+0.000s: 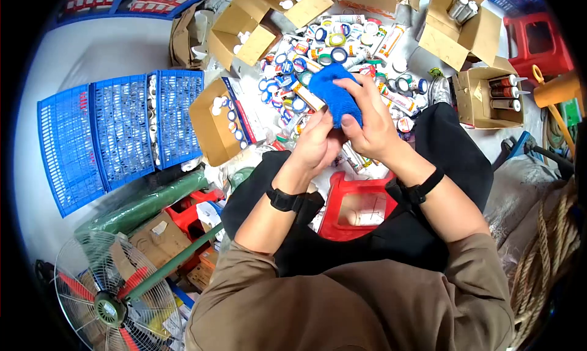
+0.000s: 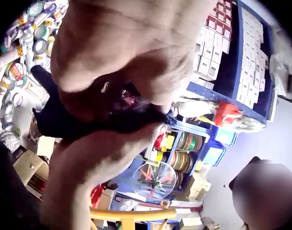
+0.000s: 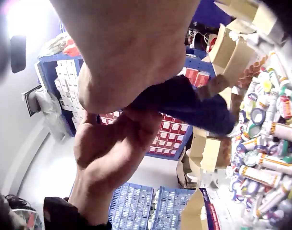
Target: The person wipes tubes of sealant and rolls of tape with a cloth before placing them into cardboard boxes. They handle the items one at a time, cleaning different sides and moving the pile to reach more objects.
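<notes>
Shirt [image 1: 342,302]: brown, bottom centre, nearest the lens.
Fan [image 1: 110,308]: lower left.
Left hand [image 1: 318,146]: fingers curled, gripping cloth's lower edge.
Blue cloth [image 1: 335,97]: upper centre, between hands.
Right hand [image 1: 373,125]: thumb and fingers round cloth's right side.
Pile of tubes and rolls [image 1: 351,42]: beyond hands.

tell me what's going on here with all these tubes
A person in a brown top is holding a blue cloth between the left hand and right hand, above a large pile of labelled tubes. One white tube shows by the left hand; whether it is gripped is unclear. Open cardboard boxes surround the pile, one with nozzled cartridges inside.
</notes>
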`<state>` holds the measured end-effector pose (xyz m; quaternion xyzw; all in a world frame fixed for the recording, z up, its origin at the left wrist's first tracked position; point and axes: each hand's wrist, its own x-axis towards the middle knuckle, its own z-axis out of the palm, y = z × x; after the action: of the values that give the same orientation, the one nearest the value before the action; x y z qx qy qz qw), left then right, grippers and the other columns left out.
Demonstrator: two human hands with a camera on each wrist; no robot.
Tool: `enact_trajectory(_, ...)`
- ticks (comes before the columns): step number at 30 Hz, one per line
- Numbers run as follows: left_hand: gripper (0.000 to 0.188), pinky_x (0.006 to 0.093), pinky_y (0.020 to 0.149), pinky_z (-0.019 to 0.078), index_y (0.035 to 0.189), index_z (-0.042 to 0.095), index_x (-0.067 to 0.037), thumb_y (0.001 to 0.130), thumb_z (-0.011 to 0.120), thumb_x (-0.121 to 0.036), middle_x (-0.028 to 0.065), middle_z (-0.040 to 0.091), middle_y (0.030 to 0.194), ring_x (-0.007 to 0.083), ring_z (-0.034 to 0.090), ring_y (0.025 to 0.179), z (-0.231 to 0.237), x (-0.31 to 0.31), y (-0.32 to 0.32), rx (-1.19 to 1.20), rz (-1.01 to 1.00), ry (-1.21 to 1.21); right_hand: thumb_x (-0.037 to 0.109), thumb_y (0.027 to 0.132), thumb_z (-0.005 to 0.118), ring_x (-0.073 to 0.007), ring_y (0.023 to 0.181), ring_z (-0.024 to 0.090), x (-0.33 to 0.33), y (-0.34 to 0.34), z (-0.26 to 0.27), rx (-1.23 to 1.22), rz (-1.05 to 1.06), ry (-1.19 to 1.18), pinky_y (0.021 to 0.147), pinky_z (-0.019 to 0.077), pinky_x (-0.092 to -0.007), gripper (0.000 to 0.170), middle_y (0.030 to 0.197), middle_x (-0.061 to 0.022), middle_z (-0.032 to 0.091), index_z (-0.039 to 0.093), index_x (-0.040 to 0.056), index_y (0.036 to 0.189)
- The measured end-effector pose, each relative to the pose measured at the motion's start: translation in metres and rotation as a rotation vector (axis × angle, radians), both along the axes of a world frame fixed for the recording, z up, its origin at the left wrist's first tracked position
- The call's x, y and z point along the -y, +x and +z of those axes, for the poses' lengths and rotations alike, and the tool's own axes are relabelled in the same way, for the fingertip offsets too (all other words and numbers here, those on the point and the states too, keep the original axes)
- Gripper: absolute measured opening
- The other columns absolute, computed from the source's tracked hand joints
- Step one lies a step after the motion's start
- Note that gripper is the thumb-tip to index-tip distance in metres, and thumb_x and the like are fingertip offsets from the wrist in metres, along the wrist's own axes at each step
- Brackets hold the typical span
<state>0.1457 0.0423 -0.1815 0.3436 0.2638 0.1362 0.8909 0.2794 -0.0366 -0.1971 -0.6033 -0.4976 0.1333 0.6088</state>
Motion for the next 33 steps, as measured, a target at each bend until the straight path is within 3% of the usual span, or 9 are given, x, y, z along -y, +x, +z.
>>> enact_trajectory(5,0.054,0.0455,0.114,0.0364,0.147,0.037,-0.011,0.103,0.046,-0.042,0.0097,0.045,0.148,0.0254,0.045,0.135,0.035,0.026,0.017,-0.023,0.096,-0.099,0.014,0.087,0.065,-0.0337,0.088,0.059,0.002,0.012,0.025,-0.110,-0.108,0.089,0.076,0.0497,-0.0394,0.028,0.102,-0.0202,0.056,0.060,-0.0012,0.110)
enact_trajectory(9,0.047,0.0410,0.098,0.0477,0.135,0.053,-0.011,0.099,0.058,-0.039,0.0064,0.063,0.123,0.0205,0.060,0.110,0.023,0.025,0.008,0.011,0.073,-0.114,0.026,0.100,0.055,-0.0155,0.069,0.056,0.000,0.020,0.022,-0.549,-0.219,-0.101,0.069,0.0465,-0.0316,0.030,0.073,-0.0106,0.061,0.062,-0.0008,0.089)
enact_trajectory(12,0.043,0.0299,0.086,0.0515,0.126,0.057,-0.002,0.086,0.073,-0.007,0.0060,0.065,0.110,0.0151,0.063,0.097,0.061,0.026,0.021,-0.116,0.082,0.124,0.035,0.105,0.047,-0.0109,0.082,0.063,0.004,0.027,0.017,-1.122,0.138,-0.051,0.077,0.0506,-0.0276,0.040,0.091,-0.0035,0.070,0.068,0.0011,0.104)
enact_trajectory(16,0.057,0.0299,0.082,0.0570,0.121,0.052,0.001,0.073,0.080,0.007,0.0095,0.060,0.111,0.0186,0.065,0.099,0.084,0.016,0.034,-0.406,0.241,0.592,0.035,0.103,0.048,-0.0160,0.110,0.062,0.003,0.016,0.002,-1.580,0.343,0.035,0.101,0.0464,-0.0286,0.047,0.125,-0.0113,0.062,0.054,-0.0016,0.133)
enact_trajectory(18,0.057,0.0295,0.087,0.0532,0.123,0.053,0.000,0.073,0.080,0.003,0.0096,0.057,0.115,0.0170,0.063,0.098,0.079,0.013,0.032,-0.458,0.257,0.750,0.034,0.105,0.045,-0.0262,0.140,0.038,0.003,0.003,-0.024,-1.176,0.201,0.008,0.117,0.0277,-0.0345,0.056,0.148,-0.0203,0.043,0.040,-0.0037,0.146)
enact_trajectory(22,0.054,0.0389,0.089,0.0518,0.123,0.056,0.003,0.072,0.073,0.000,0.0178,0.054,0.118,0.0327,0.061,0.103,0.074,0.010,0.031,-0.585,0.150,1.905,0.027,0.103,0.048,-0.0415,0.145,0.028,0.028,-0.004,0.030,-0.160,0.153,0.015,0.118,0.0238,-0.0450,0.054,0.155,-0.0297,0.024,0.037,-0.0003,0.148)
enact_trajectory(28,0.047,0.0401,0.101,0.0463,0.118,0.063,-0.001,0.072,0.069,0.003,0.0216,0.054,0.133,0.0356,0.058,0.119,0.079,0.015,0.043,-0.312,-0.105,1.735,0.035,0.100,0.056,-0.0341,0.123,0.055,0.021,-0.013,0.015,-0.620,-0.073,0.008,0.105,0.0415,-0.0395,0.062,0.130,-0.0249,0.055,0.035,-0.0014,0.146)
enact_trajectory(30,0.056,0.0382,0.103,0.0454,0.131,0.056,-0.001,0.076,0.068,0.001,0.0210,0.049,0.142,0.0316,0.054,0.128,0.075,0.011,0.043,-0.321,-0.223,1.763,0.044,0.101,0.053,-0.0240,0.100,0.063,0.009,-0.004,0.007,-0.858,-0.033,0.028,0.091,0.0511,-0.0358,0.058,0.115,-0.0162,0.061,0.042,0.0006,0.138)
enact_trajectory(33,0.073,0.0391,0.108,0.0403,0.151,0.029,-0.001,0.085,0.059,-0.004,0.0173,0.051,0.144,0.0292,0.050,0.133,0.061,0.020,0.044,-0.236,-0.180,1.251,0.048,0.103,0.046,-0.0091,0.072,0.060,0.012,0.000,0.013,-1.285,0.189,0.193,0.062,0.0526,-0.0242,0.048,0.092,-0.0037,0.057,0.050,0.0059,0.124)
